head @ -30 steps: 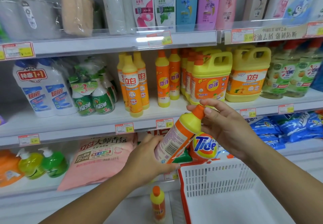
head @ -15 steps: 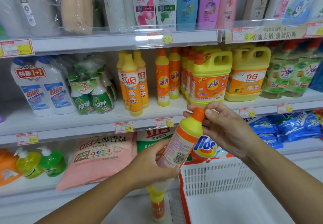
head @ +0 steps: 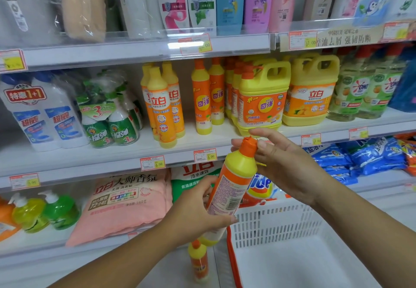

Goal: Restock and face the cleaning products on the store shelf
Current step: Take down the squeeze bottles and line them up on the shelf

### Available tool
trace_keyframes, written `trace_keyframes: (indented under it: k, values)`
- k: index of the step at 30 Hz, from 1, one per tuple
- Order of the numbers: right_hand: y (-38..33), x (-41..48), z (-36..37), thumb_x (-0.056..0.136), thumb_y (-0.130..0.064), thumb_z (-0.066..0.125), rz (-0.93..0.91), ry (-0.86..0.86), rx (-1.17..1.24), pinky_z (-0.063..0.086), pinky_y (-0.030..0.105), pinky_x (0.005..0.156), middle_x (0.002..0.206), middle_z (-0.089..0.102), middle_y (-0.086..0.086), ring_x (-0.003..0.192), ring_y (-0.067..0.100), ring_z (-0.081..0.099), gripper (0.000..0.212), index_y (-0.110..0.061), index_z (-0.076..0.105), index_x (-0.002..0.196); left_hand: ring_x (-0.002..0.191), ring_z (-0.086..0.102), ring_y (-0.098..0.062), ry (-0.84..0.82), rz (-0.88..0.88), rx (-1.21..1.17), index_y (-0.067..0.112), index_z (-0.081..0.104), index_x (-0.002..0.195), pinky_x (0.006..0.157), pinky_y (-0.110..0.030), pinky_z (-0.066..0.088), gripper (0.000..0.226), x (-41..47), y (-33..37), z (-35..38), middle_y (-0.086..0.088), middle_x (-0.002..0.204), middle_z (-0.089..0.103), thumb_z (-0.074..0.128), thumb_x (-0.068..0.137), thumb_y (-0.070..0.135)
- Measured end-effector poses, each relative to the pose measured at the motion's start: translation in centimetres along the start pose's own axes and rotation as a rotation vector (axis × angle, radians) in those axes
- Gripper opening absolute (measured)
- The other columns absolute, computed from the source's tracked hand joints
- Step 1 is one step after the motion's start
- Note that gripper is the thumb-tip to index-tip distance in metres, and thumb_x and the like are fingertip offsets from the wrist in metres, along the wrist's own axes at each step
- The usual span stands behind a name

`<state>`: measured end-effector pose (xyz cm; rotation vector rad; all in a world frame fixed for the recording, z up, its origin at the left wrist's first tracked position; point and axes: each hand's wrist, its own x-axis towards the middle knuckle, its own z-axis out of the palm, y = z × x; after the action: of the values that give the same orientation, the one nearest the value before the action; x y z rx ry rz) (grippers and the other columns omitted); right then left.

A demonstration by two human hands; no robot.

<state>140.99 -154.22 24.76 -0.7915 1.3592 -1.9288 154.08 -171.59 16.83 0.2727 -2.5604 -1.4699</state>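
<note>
Up comes the detergent bottle (head: 231,188), tipped steeper than a second ago, its orange cap (head: 248,146) now level with the front edge of the middle shelf (head: 90,164). The left grip (head: 193,213) is wrapped round the lower label; the right grip (head: 286,166) pinches the cap. So it slants between them, base low-left, cap high-right. I'd say it's full: some weight, stiff plastic, glossy and probably slick. Better held round the waist than by the cap alone. Matching tall bottles (head: 202,101) stand near that front edge.
</note>
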Motion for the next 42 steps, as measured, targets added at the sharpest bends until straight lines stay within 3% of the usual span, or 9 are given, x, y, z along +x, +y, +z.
trace_keyframes:
  k: [3, 8, 12, 15, 21, 25, 28, 37, 42]
  values:
    - [0.5, -1.4, -0.3, 0.082, -0.054, 0.07, 0.087, -0.063, -0.424, 0.057, 0.026, 0.085, 0.12, 0.068, -0.021, 0.111, 0.003, 0.065, 0.057, -0.042, 0.05, 0.134, 0.112, 0.064, -0.002, 0.001, 0.041, -0.018, 0.049, 0.049, 0.125, 0.097, -0.036, 0.054, 0.077, 1.0, 0.4, 0.8, 0.022, 0.122, 0.065, 0.09, 0.06, 0.042]
    - [3.7, -2.7, -1.2, 0.077, -0.013, 0.081, 0.06, 0.057, -0.574, 0.053, 0.014, 0.073, 0.101, 0.074, -0.011, 0.094, 0.001, 0.07, 0.056, -0.023, 0.052, 0.123, 0.107, 0.065, -0.001, -0.037, 0.046, -0.056, 0.045, 0.051, 0.124, 0.096, -0.036, 0.055, 0.071, 2.6, 0.6, 4.2, 0.021, 0.118, 0.067, 0.09, 0.066, 0.03]
    - [6.0, -2.4, -4.7, 0.078, -0.012, 0.082, 0.085, 0.126, -0.593, 0.056, 0.02, 0.071, 0.103, 0.073, -0.007, 0.093, 0.006, 0.071, 0.055, -0.027, 0.052, 0.122, 0.115, 0.048, 0.012, -0.105, 0.101, 0.171, 0.048, 0.047, 0.133, 0.1, -0.028, 0.046, 0.074, 4.9, -0.7, 6.2, 0.026, 0.134, 0.052, 0.084, 0.069, 0.05]
    - [10.3, -2.4, -7.4, 0.075, -0.012, 0.085, 0.122, 0.193, -0.651, 0.053, 0.018, 0.074, 0.102, 0.072, -0.009, 0.092, 0.003, 0.069, 0.056, -0.028, 0.054, 0.12, 0.125, 0.045, -0.002, -0.136, 0.061, 0.318, 0.045, 0.04, 0.14, 0.105, -0.034, 0.042, 0.079, 5.8, -4.9, 8.3, 0.018, 0.141, 0.045, 0.08, 0.073, 0.052]
    - [21.4, -4.1, -13.5, 0.074, -0.018, 0.086, 0.305, 0.31, -0.756, 0.046, 0.022, 0.073, 0.1, 0.067, -0.011, 0.089, 0.008, 0.064, 0.052, -0.036, 0.051, 0.108, 0.151, 0.0, -0.012, -0.203, -0.113, 0.613, 0.022, 0.012, 0.157, 0.121, -0.027, 0.006, 0.084, 3.9, -13.8, 12.5, 0.005, 0.165, 0.0, 0.053, 0.093, 0.056]
    - [27.4, -6.0, -16.3, 0.073, -0.018, 0.085, 0.528, 0.396, -0.757, 0.049, 0.035, 0.083, 0.106, 0.066, -0.003, 0.099, 0.023, 0.063, 0.058, -0.037, 0.049, 0.114, 0.143, -0.028, -0.004, -0.193, -0.035, 0.695, 0.022, 0.005, 0.158, 0.107, -0.017, -0.024, 0.077, 3.5, -16.4, 13.5, 0.012, 0.159, -0.023, 0.027, 0.096, 0.062]
    - [29.7, -6.4, -17.1, 0.075, -0.018, 0.083, 0.554, 0.472, -0.74, 0.044, 0.032, 0.076, 0.103, 0.065, -0.002, 0.097, 0.024, 0.062, 0.056, -0.034, 0.048, 0.115, 0.145, -0.028, -0.003, -0.175, 0.01, 0.689, 0.023, 0.009, 0.158, 0.11, -0.017, -0.021, 0.084, 3.5, -17.3, 13.5, 0.012, 0.161, -0.019, 0.011, 0.086, 0.065]
    - [30.9, -6.3, -16.6, 0.076, -0.014, 0.083, 0.51, 0.462, -0.677, 0.043, 0.016, 0.072, 0.101, 0.061, -0.017, 0.091, -0.001, 0.057, 0.06, -0.034, 0.045, 0.117, 0.146, -0.024, -0.002, -0.184, -0.011, 0.656, 0.023, 0.01, 0.158, 0.114, -0.019, -0.014, 0.082, 3.4, -17.6, 13.8, 0.012, 0.163, -0.017, 0.014, 0.087, 0.064]
    - [30.5, -6.4, -16.9, 0.073, -0.006, 0.085, 0.577, 0.383, -0.646, 0.045, 0.014, 0.074, 0.112, 0.059, -0.007, 0.108, 0.02, 0.057, 0.08, -0.032, 0.036, 0.13, 0.141, -0.031, -0.001, -0.256, -0.019, 0.759, 0.022, 0.005, 0.158, 0.108, -0.018, -0.023, 0.083, 3.5, -16.5, 13.1, 0.01, 0.16, -0.023, 0.017, 0.091, 0.069]
